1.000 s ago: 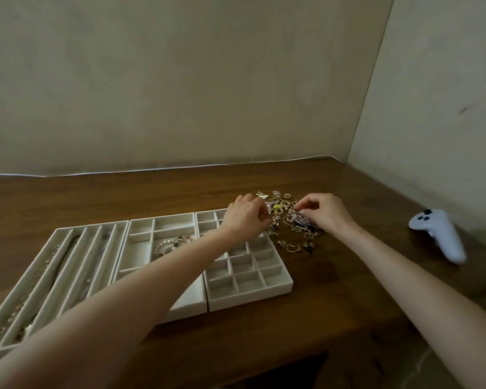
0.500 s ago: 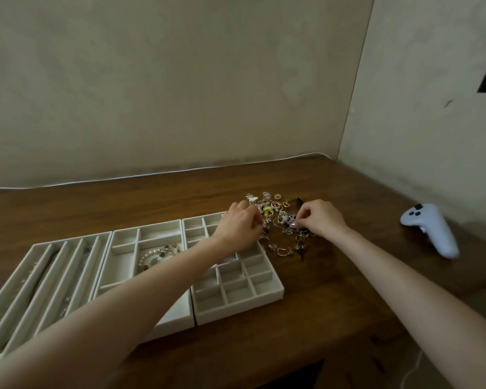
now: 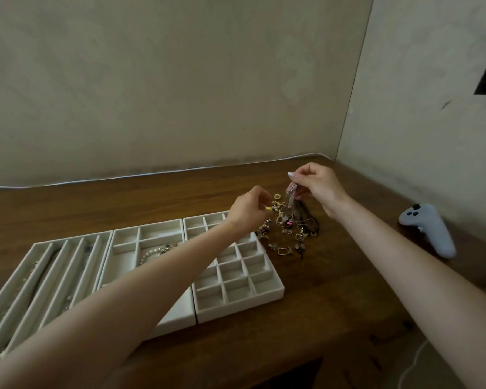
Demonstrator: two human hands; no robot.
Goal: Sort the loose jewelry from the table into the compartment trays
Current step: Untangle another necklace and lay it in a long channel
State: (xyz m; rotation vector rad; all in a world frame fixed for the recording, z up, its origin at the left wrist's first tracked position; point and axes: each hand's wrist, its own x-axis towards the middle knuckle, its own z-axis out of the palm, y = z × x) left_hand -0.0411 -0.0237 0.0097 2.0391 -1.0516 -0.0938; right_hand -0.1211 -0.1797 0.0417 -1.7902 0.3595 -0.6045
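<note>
The right hand [image 3: 319, 189] is up above the table and pinches the top of a long silvery dangly piece [image 3: 291, 195] that hangs down from its fingertips, while the left hand [image 3: 249, 210] pinches a small yellow and gold piece [image 3: 270, 208] at the edge of the pile. The pile of loose gold and silver jewelry [image 3: 288, 231] lies on the brown wooden table [image 3: 320, 304], just beside the white tray with many small square boxes [image 3: 236, 272]. Next to that tray sit a white tray with bigger boxes [image 3: 141, 248], holding a pearl string [image 3: 152, 252], and a white tray with long slots [image 3: 45, 273]; a pale blue game controller [image 3: 427, 228] lies well apart by the wall.

Bare table [image 3: 334, 299] lies near and right of the jewelry pile [image 3: 289, 228]; trays [image 3: 236, 304] block the left, a controller [image 3: 427, 228] far right.
</note>
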